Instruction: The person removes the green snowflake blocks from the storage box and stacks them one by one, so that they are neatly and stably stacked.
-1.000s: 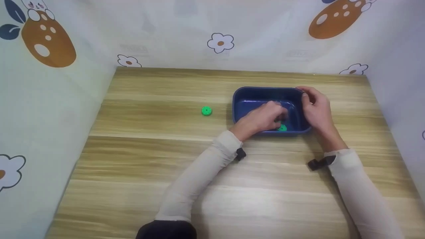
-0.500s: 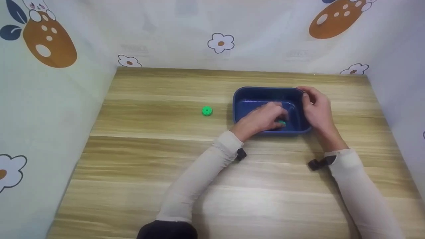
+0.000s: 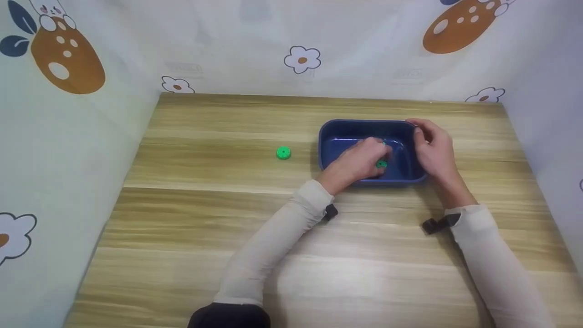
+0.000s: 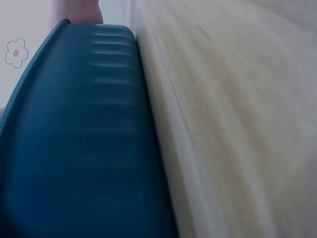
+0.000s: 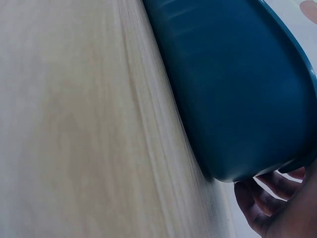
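A dark blue rectangular basin (image 3: 328, 155) stands on the wooden table, right of the middle in the head view. My left hand (image 3: 357, 159) reaches over its near wall, fingers curled down inside. Between thumb and fingers it pinches a small green disc (image 3: 381, 164); the fingertips are partly hidden. Another bit of green (image 3: 384, 143) shows just beyond the knuckles, too small to tell. My right hand (image 3: 437, 148) grips the basin's right end, thumb at the rim and fingers outside. In the right wrist view, its fingers (image 5: 262, 201) curl against the outer wall.
A green round disc (image 3: 283, 152) with a dark centre dot lies on the table (image 3: 218, 218), left of the basin. Pale printed walls (image 3: 237, 50) enclose the table at the back and both sides.
Inside the basin the green disc has moved from near the front wall up and slightly left with my left fingers. My right hand and the basin have stayed put.
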`<state>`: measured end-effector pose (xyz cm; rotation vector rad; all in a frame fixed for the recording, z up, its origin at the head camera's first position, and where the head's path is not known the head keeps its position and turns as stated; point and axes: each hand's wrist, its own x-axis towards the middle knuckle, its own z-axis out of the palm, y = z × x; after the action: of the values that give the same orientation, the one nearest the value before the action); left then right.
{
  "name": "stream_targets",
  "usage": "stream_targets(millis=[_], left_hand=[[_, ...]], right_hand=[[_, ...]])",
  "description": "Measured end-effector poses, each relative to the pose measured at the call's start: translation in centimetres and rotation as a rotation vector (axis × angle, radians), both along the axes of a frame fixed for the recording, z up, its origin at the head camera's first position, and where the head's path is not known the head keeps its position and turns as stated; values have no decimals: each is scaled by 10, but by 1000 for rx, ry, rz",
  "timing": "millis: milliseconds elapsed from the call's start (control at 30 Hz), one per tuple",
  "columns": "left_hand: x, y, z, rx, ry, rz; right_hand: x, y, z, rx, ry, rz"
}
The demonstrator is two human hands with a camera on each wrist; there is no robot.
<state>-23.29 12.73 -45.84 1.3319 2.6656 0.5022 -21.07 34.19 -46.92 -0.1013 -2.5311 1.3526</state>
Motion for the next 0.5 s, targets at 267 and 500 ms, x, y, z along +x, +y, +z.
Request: stream_targets(millis=[267,500], left_hand=[[-1,0,-1,-40,23,36],[0,0,1,-52,21,72]], right_hand=[[0,0,1,15,-3,1],[0,0,1,16,1,-5]])
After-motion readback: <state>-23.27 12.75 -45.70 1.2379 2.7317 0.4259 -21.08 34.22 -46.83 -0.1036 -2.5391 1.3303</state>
